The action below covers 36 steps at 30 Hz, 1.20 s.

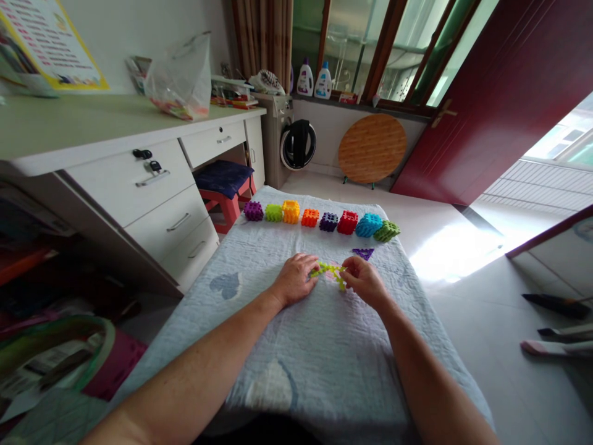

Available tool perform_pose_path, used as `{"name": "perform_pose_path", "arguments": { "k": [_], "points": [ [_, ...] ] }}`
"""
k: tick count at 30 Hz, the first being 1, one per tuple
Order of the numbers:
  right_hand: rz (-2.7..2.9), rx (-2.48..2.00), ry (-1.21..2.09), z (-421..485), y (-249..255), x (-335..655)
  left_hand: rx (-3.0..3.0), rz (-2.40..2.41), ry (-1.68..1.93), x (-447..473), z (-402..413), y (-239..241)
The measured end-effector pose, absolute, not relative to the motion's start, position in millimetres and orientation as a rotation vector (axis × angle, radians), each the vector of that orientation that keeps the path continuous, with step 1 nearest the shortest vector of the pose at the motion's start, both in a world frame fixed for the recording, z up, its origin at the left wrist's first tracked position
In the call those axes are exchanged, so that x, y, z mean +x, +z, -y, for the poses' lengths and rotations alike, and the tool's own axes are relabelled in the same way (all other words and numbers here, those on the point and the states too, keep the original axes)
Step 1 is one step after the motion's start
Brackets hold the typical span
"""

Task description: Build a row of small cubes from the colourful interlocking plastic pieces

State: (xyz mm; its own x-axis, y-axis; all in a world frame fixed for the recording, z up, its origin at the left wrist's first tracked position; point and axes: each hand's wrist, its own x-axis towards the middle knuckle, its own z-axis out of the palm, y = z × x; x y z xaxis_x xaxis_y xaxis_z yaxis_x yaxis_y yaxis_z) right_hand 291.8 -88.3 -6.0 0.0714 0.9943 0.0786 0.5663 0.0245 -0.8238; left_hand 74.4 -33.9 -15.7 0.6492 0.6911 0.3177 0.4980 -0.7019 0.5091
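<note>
My left hand point(295, 278) and my right hand point(365, 281) rest on a pale blue blanket point(324, 346) and both pinch a flat piece of yellow-green interlocking plastic tiles point(330, 271) held between them. Beyond the hands, a row of several assembled cubes runs across the blanket's far end: purple point(253, 211), green point(273, 212), yellow point(291, 211), orange point(310, 217), dark purple point(328, 221), red point(347, 222), blue point(369, 225) and green point(386, 230). A loose purple tile point(363, 253) lies just beyond my right hand.
A white desk with drawers point(152, 179) stands at the left, with a red stool with a blue cushion point(225, 185) beneath it. A round wooden tabletop point(372, 148) leans on the far wall. Tiled floor lies to the right.
</note>
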Motion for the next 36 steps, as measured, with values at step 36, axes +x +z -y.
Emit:
{"name": "perform_pose_path", "arguments": {
  "k": [36],
  "points": [
    [2.056, -1.527, 0.409, 90, -9, 254, 2.372, -0.839, 0.664, 72, 39, -7]
  ]
}}
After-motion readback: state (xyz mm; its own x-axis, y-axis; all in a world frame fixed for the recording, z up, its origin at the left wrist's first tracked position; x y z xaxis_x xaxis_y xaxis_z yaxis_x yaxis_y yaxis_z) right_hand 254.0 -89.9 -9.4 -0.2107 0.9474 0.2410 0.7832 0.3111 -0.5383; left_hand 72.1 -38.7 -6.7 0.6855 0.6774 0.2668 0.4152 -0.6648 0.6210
